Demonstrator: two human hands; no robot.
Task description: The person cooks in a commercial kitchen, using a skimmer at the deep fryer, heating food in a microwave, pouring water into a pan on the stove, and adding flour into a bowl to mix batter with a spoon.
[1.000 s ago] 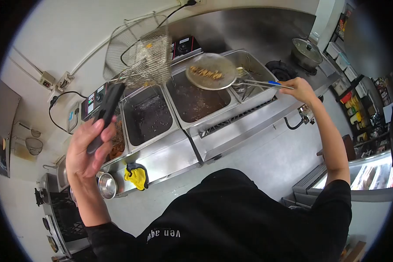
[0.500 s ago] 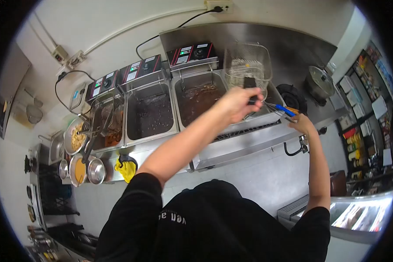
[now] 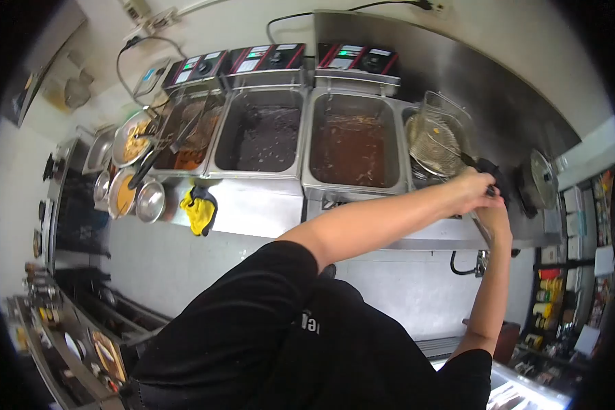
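Observation:
My left hand (image 3: 473,191) is closed around the black handle of a wire frying basket (image 3: 439,142). The basket is tilted over a container in the counter's right section, and one small orange bit sits in its mesh. Just below my left hand is my right hand (image 3: 493,217), its fingers curled and partly hidden behind the left one. The two hands touch or nearly touch at the handle's end. What my right hand grips cannot be made out. A thin metal strip (image 3: 482,229) shows beside its wrist.
Left of the basket are fryer vats with dark oil (image 3: 352,147), one holding another basket (image 3: 197,126). Bowls of batter (image 3: 125,195) and pale food pieces (image 3: 137,140) stand far left, near a yellow-black cloth (image 3: 199,210). A lidded pot (image 3: 541,179) stands right.
The basket is now tilted and turned, its handle pointing lower right. Both hands have come together. The blue and orange handles seen earlier at my right hand are out of sight. The camera view has shifted.

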